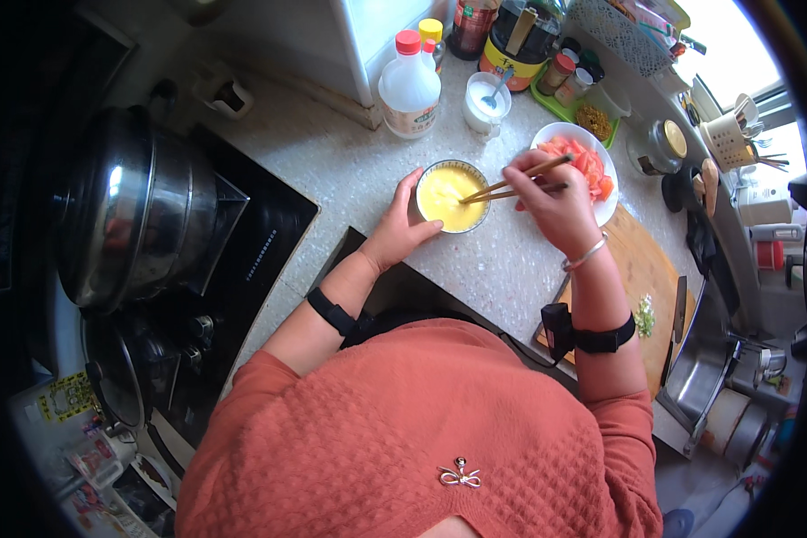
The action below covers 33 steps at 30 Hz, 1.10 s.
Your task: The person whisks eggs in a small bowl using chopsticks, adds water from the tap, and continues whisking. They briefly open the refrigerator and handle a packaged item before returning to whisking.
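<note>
My left hand (403,225) steadies a bowl with a patterned rim (425,218) on the speckled countertop, fingers along its far left side and thumb at its near rim. Inside is yellow beaten egg (447,191). A pair of wooden chopsticks (497,193) is gripped in my right hand (554,202), with the tips dipped in the egg. Just beyond that hand stands a white plate (608,212) of cut tomato pieces (588,161), partly hidden by the hand. Behind the bowl is a cup of white granules (478,107) with a spoon (501,87) in it.
A white plastic bottle (410,87) with a red cap stands behind the bowl. On the right lie a wooden cutting board (632,255) with chopped scallion (644,316) and a knife (679,309), beside the steel sink (695,366). A large steel pot (134,208) sits on the black cooktop (279,222) at left.
</note>
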Motion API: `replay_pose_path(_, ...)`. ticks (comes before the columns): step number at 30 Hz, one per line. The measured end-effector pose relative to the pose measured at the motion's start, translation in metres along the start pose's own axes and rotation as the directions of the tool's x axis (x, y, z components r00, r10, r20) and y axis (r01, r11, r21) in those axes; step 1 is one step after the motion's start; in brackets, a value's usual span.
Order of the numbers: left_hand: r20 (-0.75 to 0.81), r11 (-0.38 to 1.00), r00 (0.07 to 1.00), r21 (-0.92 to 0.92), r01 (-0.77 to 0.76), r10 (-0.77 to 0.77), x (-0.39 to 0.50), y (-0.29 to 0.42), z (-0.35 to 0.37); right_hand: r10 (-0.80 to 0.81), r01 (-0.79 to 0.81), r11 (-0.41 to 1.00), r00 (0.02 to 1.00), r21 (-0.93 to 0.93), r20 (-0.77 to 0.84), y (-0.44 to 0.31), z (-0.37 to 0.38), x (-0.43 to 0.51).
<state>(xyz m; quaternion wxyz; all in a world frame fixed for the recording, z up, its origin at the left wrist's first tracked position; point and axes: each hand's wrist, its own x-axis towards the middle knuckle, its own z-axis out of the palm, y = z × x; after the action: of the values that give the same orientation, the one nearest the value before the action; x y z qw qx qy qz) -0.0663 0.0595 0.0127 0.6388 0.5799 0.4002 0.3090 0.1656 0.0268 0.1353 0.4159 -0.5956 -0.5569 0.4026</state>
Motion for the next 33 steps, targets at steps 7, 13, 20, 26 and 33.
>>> replay_pose_path(7, 0.029, 0.923, 0.968, -0.296, 0.247, -0.249, 0.000, 0.017, 0.002, -0.036, 0.034, 0.990, 0.999, -0.137, -0.011, 0.015, 0.037, 0.055)
replay_pose_path(13, -0.062, 0.929, 0.966, -0.294, 0.223, -0.252, -0.004, 0.013, 0.005, -0.063, 0.085, 0.966, 0.993, -0.245, 0.096, 0.012, 0.068, 0.088)
replay_pose_path(20, -0.152, 0.935, 0.958, -0.296, 0.193, -0.245, -0.013, 0.013, -0.009, -0.021, 0.121, 0.895, 0.973, -0.430, 0.230, 0.015, 0.087, 0.118)
replay_pose_path(26, -0.191, 0.932, 0.953, -0.321, 0.166, -0.235, -0.015, 0.006, -0.015, 0.001, 0.136, 0.862, 0.963, -0.489, 0.269, 0.021, 0.097, 0.127)
replay_pose_path(33, -0.205, 0.942, 0.955, -0.302, 0.148, -0.215, -0.009, 0.005, -0.021, -0.038, 0.119, 0.894, 0.980, -0.431, 0.193, 0.018, 0.099, 0.123)
